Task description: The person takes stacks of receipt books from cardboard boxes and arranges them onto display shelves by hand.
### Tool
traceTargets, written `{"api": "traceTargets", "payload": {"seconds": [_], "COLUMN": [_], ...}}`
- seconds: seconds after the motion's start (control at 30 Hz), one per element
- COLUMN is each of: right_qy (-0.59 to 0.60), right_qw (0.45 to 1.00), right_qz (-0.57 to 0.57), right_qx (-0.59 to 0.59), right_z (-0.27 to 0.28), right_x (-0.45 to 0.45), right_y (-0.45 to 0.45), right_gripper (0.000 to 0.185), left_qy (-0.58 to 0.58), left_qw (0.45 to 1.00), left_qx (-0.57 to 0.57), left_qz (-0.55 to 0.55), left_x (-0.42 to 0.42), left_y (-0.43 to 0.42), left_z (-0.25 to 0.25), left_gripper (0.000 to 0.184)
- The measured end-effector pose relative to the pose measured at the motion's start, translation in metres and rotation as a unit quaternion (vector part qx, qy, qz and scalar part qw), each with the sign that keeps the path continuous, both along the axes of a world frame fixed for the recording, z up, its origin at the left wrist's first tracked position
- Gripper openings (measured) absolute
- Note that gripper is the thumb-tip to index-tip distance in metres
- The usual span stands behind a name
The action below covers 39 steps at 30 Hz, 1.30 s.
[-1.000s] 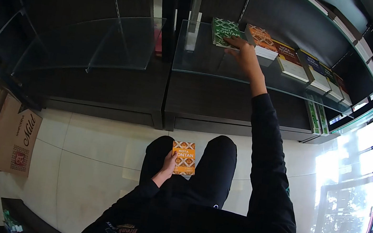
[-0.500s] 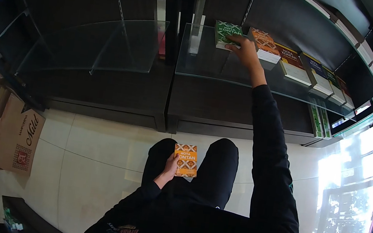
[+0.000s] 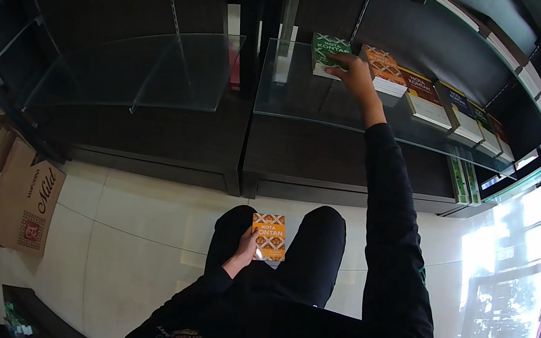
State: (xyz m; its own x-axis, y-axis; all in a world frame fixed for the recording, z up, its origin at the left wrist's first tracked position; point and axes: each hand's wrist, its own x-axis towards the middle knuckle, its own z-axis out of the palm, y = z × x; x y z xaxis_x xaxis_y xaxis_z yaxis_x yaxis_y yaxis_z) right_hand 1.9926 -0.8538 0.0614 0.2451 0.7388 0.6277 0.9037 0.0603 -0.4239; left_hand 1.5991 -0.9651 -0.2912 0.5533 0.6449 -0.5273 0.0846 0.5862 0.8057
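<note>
My left hand (image 3: pixel 245 247) is closed around the left side of an orange receipt book (image 3: pixel 271 240) marked NOTA KONTAN, held above my lap between my knees. My right arm stretches up to the glass shelf (image 3: pixel 321 110). There my right hand (image 3: pixel 356 77) grips the front right part of a stack of green receipt books (image 3: pixel 329 46), fingers on the cover and thumb at the front edge. Just right of it lies a stack of orange receipt books (image 3: pixel 385 67). Stacks of brown receipt books (image 3: pixel 424 101) and blue receipt books (image 3: pixel 463 108) follow along the shelf.
Another glass shelf (image 3: pixel 179 78) is at the left, past a dark upright divider (image 3: pixel 249 61). Green-covered items (image 3: pixel 462 180) stand below the right shelf. A cardboard box (image 3: pixel 24 202) sits on the tiled floor at left. Bright glass is at right.
The view has tilted slightly, so the shelf appears a little lower. Both hands keep nearly the same places, left on the orange receipt book, right at the green stack.
</note>
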Motion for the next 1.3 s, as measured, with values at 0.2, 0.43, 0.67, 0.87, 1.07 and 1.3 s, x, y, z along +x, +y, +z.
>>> {"api": "traceTargets", "payload": {"seconds": [0.2, 0.43, 0.67, 0.87, 1.07, 1.3], "right_qy": [-0.144, 0.039, 0.093, 0.078, 0.100, 0.067], "right_qw": [0.981, 0.976, 0.959, 0.964, 0.940, 0.968], "right_qz": [-0.082, -0.048, -0.025, -0.087, -0.148, -0.175], "right_qx": [0.096, 0.209, -0.268, -0.239, -0.291, -0.164], "right_z": [0.003, -0.068, -0.234, -0.245, -0.226, -0.203], "right_x": [-0.018, -0.178, -0.297, -0.286, -0.286, -0.279], "right_y": [-0.012, -0.142, -0.246, -0.240, -0.237, -0.227], "right_gripper": [0.044, 0.013, 0.074, 0.081, 0.088, 0.085], "left_qy": [-0.016, -0.137, -0.136, -0.192, -0.207, -0.287], "left_qw": [1.000, 0.988, 0.990, 0.980, 0.975, 0.953], "left_qx": [0.010, -0.055, 0.041, 0.006, -0.002, -0.008], "left_qz": [0.003, 0.051, -0.017, -0.057, -0.079, -0.101], "left_x": [0.001, 0.001, 0.011, 0.031, 0.038, 0.045], "left_y": [0.002, 0.002, -0.002, -0.014, -0.014, -0.009], "left_z": [-0.019, -0.036, 0.041, 0.045, 0.063, 0.094], "left_gripper": [0.035, 0.037, 0.033, 0.040, 0.044, 0.049]}}
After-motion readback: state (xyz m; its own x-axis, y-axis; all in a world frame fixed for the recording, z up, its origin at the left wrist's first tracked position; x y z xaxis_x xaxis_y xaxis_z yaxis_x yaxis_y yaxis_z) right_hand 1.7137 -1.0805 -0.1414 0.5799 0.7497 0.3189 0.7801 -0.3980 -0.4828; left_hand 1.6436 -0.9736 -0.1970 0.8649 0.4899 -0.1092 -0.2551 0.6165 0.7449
